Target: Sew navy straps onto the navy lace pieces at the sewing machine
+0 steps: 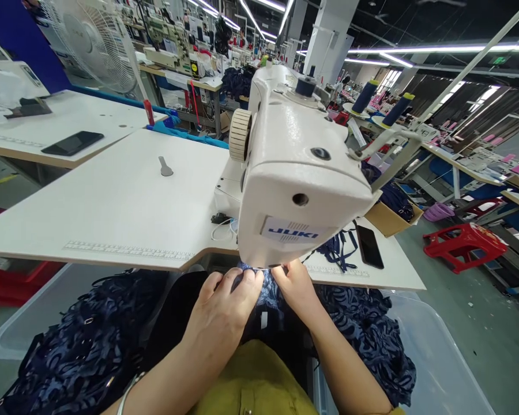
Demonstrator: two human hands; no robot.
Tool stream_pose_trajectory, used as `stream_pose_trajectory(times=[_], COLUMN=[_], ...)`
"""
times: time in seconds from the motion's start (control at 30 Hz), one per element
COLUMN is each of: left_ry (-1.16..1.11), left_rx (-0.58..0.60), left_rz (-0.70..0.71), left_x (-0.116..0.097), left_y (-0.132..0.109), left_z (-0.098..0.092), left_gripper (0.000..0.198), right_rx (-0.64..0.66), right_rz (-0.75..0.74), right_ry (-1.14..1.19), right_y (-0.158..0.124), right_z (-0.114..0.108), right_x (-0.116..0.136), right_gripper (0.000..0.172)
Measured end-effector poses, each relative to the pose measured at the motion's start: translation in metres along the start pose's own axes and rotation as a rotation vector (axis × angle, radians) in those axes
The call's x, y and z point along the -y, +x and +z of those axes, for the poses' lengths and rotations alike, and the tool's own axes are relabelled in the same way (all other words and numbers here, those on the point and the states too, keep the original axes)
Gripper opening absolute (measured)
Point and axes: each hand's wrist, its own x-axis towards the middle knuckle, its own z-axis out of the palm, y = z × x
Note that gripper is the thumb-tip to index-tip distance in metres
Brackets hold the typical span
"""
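Right now your left hand (222, 308) and your right hand (296, 285) are both closed on one small piece of dark blue patterned lace fabric (268, 291). Your fingers pinch it from either side with only a narrow gap between the two hands. The piece lies just ahead of your fingertips, tucked under the front of the white enamelled sewing machine head (294, 173). The head hides the needle and the foot, so you cannot tell from here whether a stitch has been laid on this piece or how much of its seam is run. By my reading, it is in position or only just started.

Well out from your left hand and lower down, a large heap of dark blue lace pieces with small metal rings (90, 340) fills a clear plastic bin (21, 328). Close below and beyond your right wrist sits a second heap of the same dark blue lace (363, 323). Which heap is sewn and which is waiting cannot be told. Both are full, so I judge the batch well short of cleared. Just past your right hand, on the white table top (125, 202), lie loose navy straps (337, 251) and a black phone (369, 246).
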Motion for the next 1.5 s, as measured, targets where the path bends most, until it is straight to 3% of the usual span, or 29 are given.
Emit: stream_pose_trajectory(times=[0.4,0.5,0.67,1.03,1.5], left_ry=[-0.097,-0.067,-0.118,-0.116,-0.077], left_rx=[0.038,0.013,-0.012,-0.052,-0.068], left_rz=[0.031,0.053,0.146,-0.034,-0.021], left_x=[0.001,0.005,0.005,-0.01,-0.012], left_y=[0.003,-0.005,-0.018,-0.014,-0.01], left_z=[-0.01,-0.005,0.008,0.004,0.006], left_gripper=[0.04,0.036,0.05,0.038,0.036], right_rx=[-0.003,0.007,-0.01,-0.058,-0.08], right_rz=[-0.046,-0.047,-0.024,-0.054,-0.06], right_ry=[0.198,0.218,0.224,0.22,0.183], right_y=[-0.006,-0.013,-0.017,-0.01,-0.009], right_z=[-0.002,-0.001,0.002,0.006,0.008], right_x=[0.0,0.003,0.001,0.001,-0.001], right_gripper=[0.007,0.007,0.005,0.007,0.008])
